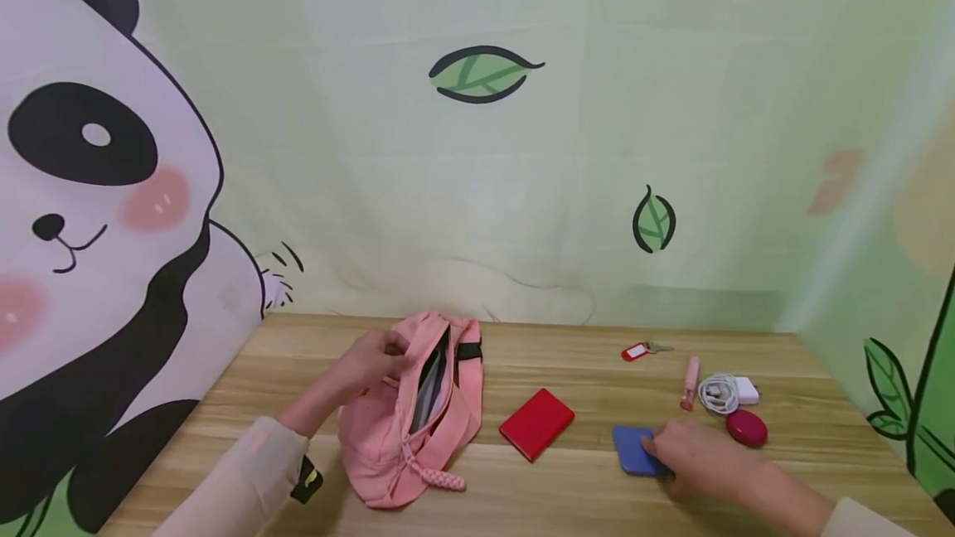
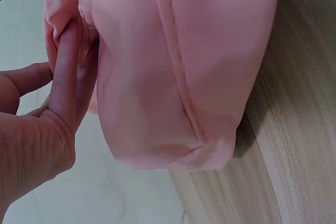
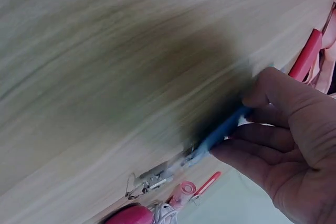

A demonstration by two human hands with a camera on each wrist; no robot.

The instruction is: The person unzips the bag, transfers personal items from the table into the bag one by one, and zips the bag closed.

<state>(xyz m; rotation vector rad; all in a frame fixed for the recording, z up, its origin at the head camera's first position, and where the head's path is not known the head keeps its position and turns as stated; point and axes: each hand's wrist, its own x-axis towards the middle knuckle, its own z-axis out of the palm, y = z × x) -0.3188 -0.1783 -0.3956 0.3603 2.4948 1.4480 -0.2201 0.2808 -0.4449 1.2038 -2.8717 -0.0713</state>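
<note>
Step in hand: judged to be the taking up of the blue item [image 1: 632,447] by the right hand [image 1: 697,456], with the left hand [image 1: 373,365] steadying the bag [image 1: 369,442].
Right hand: thumb and fingers pinch the blue item at its right side; confirmed in the right wrist view.
Left hand: fingers pinch the bag's cloth at the left edge of its mouth, which gapes.
Blue item, place: right of the notebook [image 1: 537,425], well apart from the bag; whether it touches the table [image 1: 567,504] cannot be told.
Blue item, axis: flat, rounded corners; its free edge points left, toward the bag. Long axis not determinable, the hand covering the right side.
Bag, axis: long axis runs from near to far, far end leaning right; mouth faces up and rightward, braided pull [image 1: 442,479] trailing near and right.
Notebook, axis: lies flat, long axis slanting from near left to far right.
Right group: pink tube [image 1: 690,384], coiled cable [image 1: 718,394], charger [image 1: 747,390] and oval case [image 1: 747,428] beyond the right hand; key tag [image 1: 635,351] farther back.
Next move: judged to call for a firm pinch, a lift above notebook height, and the mouth held wide.
</note>
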